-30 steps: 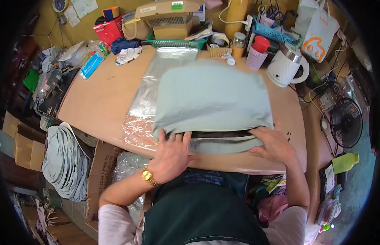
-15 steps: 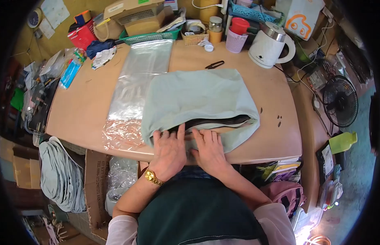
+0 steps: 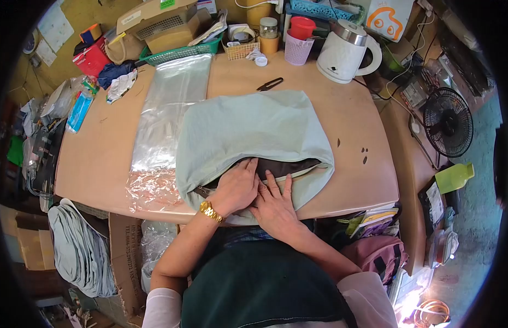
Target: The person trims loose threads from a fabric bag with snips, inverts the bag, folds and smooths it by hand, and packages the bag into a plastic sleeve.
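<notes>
Our left hand (image 3: 237,187) dips, open, into the fabric cover (image 3: 246,126); our right hand (image 3: 277,212) spreads flat; uneven pulling could skew its opening (image 3: 289,167).

The cover (image 3: 248,123) was of matt, softly creased pale cloth. The sleeves (image 3: 169,106) were of clear, glossy, crinkled plastic; the tabletop (image 3: 360,183) looked smooth with a slight sheen. The kettle (image 3: 340,54) had a white textured body and a shiny metal band; the watch (image 3: 211,211) was of polished gold-coloured metal.

Both hands (image 3: 258,195) at the dark opening of a pale green fabric cover (image 3: 251,126), beside clear plastic sleeves (image 3: 169,109).
</notes>
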Tool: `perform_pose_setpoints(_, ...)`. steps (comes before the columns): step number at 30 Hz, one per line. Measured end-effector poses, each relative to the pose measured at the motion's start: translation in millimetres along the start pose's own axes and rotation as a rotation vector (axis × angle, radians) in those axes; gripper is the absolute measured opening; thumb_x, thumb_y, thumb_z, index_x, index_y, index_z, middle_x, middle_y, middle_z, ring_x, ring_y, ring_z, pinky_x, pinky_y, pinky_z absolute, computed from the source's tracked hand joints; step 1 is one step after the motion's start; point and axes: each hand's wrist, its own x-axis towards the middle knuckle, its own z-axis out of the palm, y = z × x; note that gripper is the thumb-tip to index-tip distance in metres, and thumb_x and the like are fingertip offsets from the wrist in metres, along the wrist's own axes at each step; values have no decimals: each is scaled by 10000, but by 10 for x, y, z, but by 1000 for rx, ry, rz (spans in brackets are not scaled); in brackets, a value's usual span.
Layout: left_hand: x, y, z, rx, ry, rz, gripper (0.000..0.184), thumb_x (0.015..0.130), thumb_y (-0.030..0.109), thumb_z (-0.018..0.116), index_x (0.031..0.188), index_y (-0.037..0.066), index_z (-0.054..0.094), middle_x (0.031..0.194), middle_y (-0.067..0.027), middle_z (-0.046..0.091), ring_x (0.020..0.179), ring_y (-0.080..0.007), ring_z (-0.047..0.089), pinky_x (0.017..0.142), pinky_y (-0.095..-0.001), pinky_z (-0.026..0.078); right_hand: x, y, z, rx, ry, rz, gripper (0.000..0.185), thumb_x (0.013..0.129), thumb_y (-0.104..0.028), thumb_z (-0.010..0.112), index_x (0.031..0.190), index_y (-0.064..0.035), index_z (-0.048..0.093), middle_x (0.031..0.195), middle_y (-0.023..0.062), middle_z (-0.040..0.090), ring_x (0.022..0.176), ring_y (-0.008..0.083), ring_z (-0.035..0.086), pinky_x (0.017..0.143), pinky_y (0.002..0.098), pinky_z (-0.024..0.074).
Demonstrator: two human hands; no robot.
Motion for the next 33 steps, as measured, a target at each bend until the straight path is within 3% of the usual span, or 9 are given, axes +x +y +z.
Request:
perform_pose_setpoints(2,161,80,-14,34,-84,-83,423,949,164,478,1285,-91,510,1260,-316,565,1133,-420,586,948,-448,490,6,-26,-62,23,-58,62,536,889,-289,642,1310,28,542,1445,186,458,1426,425,286,1136,670,129)
perform_pose_setpoints(9,785,-181,292,86,-30,-49,401,941,199,500,1244,-59,544,1211,-314,592,1056,-428,619,888,-481,512,1,-46,-57,80,-78,28,516,904,-322,621,1333,-43,551,1423,145,499,1374,417,369,1132,664,144)
perform_pose_setpoints(17,492,69,21,218,-336,-14,398,938,200,502,1248,-43,556,1235,-312,583,1064,-426,617,888,-488,512,12,25,-99,143,-151,79,518,889,-331,624,1327,-61,561,1452,124,477,1381,381,363,1147,647,147)
perform_pose_setpoints(20,-357,260,-223,22,-128,200,329,897,173,591,1176,-2,584,1210,-273,599,1025,-423,620,847,-485,515,-29,176,-169,126,-178,69,522,873,-308,648,1331,-72,565,1473,104,464,1413,357,333,1149,638,167)
perform_pose_setpoints(22,-718,239,-376,267,413,78,292,821,126,703,1066,21,583,1095,-228,621,939,-377,636,777,-460,514,-55,320,-195,167,-90,43,503,864,-272,664,1321,-82,575,1467,95,477,1415,347,345,1151,629,180)
perform_pose_setpoints(26,-946,-569,-173,24,435,-174,293,773,91,759,994,47,571,811,-144,638,730,-283,657,655,-391,514,19,647,-273,194,34,7,340,849,-218,688,1158,-80,658,1356,95,570,1340,325,442,1126,567,264)
perform_pose_setpoints(28,-965,-603,-59,1,460,-129,293,777,100,761,991,47,569,782,-130,636,701,-280,652,638,-386,513,100,679,-355,257,205,172,183,836,-140,693,1001,-63,677,1110,127,669,1097,336,601,953,488,447)
perform_pose_setpoints(31,-846,-327,-84,-129,451,-148,252,798,154,769,939,29,601,769,-123,649,676,-274,653,619,-384,513,206,526,-247,572,224,264,103,832,-83,683,925,-45,665,886,144,665,815,343,638,737,434,508)
perform_pose_setpoints(33,-747,-184,-131,-157,706,-138,179,825,144,739,854,14,619,727,-143,616,644,-305,612,602,-398,481,251,344,-235,582,217,225,98,842,-70,666,930,-30,649,807,164,668,718,358,651,658,404,530)
